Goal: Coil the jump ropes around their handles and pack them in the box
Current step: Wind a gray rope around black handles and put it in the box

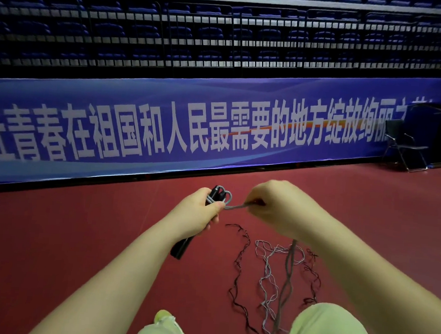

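Gripped in the left hand [200,212] are black handles [182,245] with grey rope [233,207] looped at their top. Pinching that rope, the right hand [276,210] pulls it taut. More ropes [267,271] lie tangled on the red floor [79,235] below, between pale green knees [328,331].
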Demonstrator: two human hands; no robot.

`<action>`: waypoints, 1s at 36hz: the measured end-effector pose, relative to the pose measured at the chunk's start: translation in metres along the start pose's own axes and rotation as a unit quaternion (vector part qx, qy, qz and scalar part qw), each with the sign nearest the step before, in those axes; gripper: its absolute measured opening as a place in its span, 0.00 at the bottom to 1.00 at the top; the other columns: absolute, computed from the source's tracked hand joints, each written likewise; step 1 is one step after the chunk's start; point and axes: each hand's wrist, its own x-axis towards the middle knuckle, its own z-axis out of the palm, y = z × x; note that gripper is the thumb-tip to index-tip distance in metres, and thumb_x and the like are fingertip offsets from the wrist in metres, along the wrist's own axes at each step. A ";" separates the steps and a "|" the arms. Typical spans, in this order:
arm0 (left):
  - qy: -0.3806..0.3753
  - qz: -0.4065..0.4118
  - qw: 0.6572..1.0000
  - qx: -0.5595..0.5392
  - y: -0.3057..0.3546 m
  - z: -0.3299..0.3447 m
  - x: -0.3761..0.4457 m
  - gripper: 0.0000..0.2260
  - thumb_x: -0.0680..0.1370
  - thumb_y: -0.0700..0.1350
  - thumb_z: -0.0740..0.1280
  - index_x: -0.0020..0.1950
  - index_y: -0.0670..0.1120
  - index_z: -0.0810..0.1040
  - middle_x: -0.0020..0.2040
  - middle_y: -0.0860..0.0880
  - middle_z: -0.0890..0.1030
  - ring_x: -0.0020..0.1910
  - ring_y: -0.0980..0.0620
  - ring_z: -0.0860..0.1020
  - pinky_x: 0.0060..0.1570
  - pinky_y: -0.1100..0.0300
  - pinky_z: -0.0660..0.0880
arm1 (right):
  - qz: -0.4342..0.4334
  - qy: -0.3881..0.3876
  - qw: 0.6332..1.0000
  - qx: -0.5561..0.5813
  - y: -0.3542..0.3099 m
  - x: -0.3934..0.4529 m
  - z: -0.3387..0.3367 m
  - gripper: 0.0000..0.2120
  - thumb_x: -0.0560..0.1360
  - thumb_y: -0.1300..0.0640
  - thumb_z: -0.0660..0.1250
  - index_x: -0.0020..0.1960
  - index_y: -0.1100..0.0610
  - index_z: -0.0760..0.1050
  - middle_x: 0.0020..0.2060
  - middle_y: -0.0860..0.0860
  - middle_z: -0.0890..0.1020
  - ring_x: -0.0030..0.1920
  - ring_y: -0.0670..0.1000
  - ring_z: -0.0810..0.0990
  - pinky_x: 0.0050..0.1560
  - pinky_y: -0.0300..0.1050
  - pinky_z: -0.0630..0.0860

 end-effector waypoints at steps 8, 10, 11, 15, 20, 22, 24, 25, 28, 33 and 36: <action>-0.127 0.037 0.987 0.094 0.024 -0.001 -0.022 0.10 0.79 0.56 0.63 0.51 0.50 0.73 0.36 0.54 0.78 0.31 0.56 0.72 0.35 0.58 0.70 | -0.120 0.008 0.992 0.044 -0.004 0.008 -0.040 0.04 0.77 0.56 0.67 0.49 0.51 0.81 0.41 0.42 0.81 0.40 0.41 0.79 0.42 0.35 0.77; -0.152 0.056 0.984 0.076 0.032 0.000 -0.031 0.08 0.79 0.53 0.63 0.50 0.50 0.73 0.34 0.55 0.77 0.29 0.56 0.72 0.35 0.59 0.71 | -0.124 -0.013 0.987 0.101 -0.001 0.012 -0.050 0.03 0.76 0.57 0.69 0.45 0.50 0.79 0.39 0.40 0.80 0.38 0.38 0.79 0.38 0.28 0.74; -0.162 0.064 0.983 0.065 0.037 0.001 -0.034 0.06 0.79 0.51 0.64 0.49 0.49 0.73 0.34 0.55 0.77 0.29 0.56 0.72 0.35 0.59 0.71 | -0.124 -0.025 0.982 0.139 0.001 0.014 -0.053 0.05 0.75 0.58 0.70 0.42 0.50 0.78 0.37 0.42 0.80 0.37 0.38 0.79 0.38 0.29 0.74; -0.199 0.096 0.975 0.026 0.052 0.007 -0.045 0.06 0.79 0.45 0.64 0.43 0.49 0.71 0.33 0.52 0.76 0.30 0.54 0.72 0.35 0.56 0.71 | -0.135 -0.083 0.943 0.293 0.010 0.020 -0.056 0.07 0.73 0.62 0.72 0.39 0.53 0.76 0.32 0.47 0.79 0.35 0.47 0.77 0.38 0.44 0.75; -0.210 0.127 0.969 -0.040 0.060 0.016 -0.052 0.10 0.80 0.40 0.62 0.39 0.46 0.71 0.30 0.51 0.74 0.28 0.52 0.70 0.31 0.61 0.70 | -0.124 -0.179 0.851 0.479 0.015 0.026 -0.038 0.06 0.70 0.62 0.70 0.38 0.58 0.73 0.26 0.48 0.77 0.24 0.44 0.70 0.23 0.35 0.64; -0.215 0.128 0.967 -0.051 0.059 0.019 -0.052 0.11 0.80 0.39 0.61 0.38 0.46 0.71 0.30 0.50 0.74 0.28 0.51 0.70 0.30 0.62 0.69 | -0.125 -0.193 0.828 0.511 0.019 0.029 -0.030 0.05 0.69 0.62 0.70 0.37 0.58 0.73 0.25 0.48 0.77 0.23 0.44 0.71 0.22 0.34 0.64; -0.220 0.130 0.965 -0.062 0.058 0.020 -0.053 0.11 0.80 0.39 0.61 0.37 0.46 0.71 0.28 0.52 0.74 0.27 0.51 0.69 0.30 0.62 0.69 | -0.126 -0.205 0.812 0.532 0.022 0.032 -0.025 0.07 0.68 0.60 0.73 0.35 0.54 0.76 0.25 0.49 0.77 0.23 0.44 0.71 0.22 0.34 0.63; -0.219 0.132 0.964 -0.074 0.057 0.020 -0.053 0.11 0.80 0.39 0.61 0.38 0.45 0.71 0.28 0.53 0.74 0.27 0.52 0.69 0.29 0.62 0.69 | -0.121 -0.211 0.807 0.538 0.023 0.033 -0.022 0.09 0.65 0.56 0.77 0.35 0.53 0.76 0.26 0.49 0.77 0.24 0.45 0.71 0.23 0.36 0.63; -0.194 0.126 0.963 -0.139 0.051 0.018 -0.051 0.05 0.77 0.42 0.62 0.43 0.43 0.70 0.29 0.51 0.76 0.26 0.52 0.70 0.29 0.60 0.69 | -0.082 -0.205 0.798 0.561 0.028 0.032 -0.013 0.17 0.60 0.45 0.80 0.34 0.52 0.75 0.28 0.51 0.75 0.26 0.50 0.69 0.26 0.40 0.61; -0.146 0.092 0.969 -0.178 0.034 0.012 -0.037 0.05 0.81 0.44 0.62 0.47 0.43 0.72 0.31 0.49 0.77 0.26 0.51 0.71 0.28 0.59 0.69 | -0.015 -0.130 0.787 0.603 0.029 0.016 0.017 0.13 0.77 0.51 0.64 0.36 0.54 0.68 0.25 0.48 0.71 0.22 0.45 0.63 0.23 0.37 0.55; -0.118 0.049 0.975 -0.184 0.027 0.012 -0.033 0.07 0.82 0.42 0.60 0.48 0.42 0.75 0.31 0.50 0.77 0.26 0.53 0.71 0.26 0.60 0.69 | 0.000 -0.090 0.771 0.631 0.022 0.004 0.035 0.15 0.82 0.50 0.54 0.40 0.56 0.70 0.28 0.49 0.73 0.24 0.45 0.65 0.23 0.37 0.56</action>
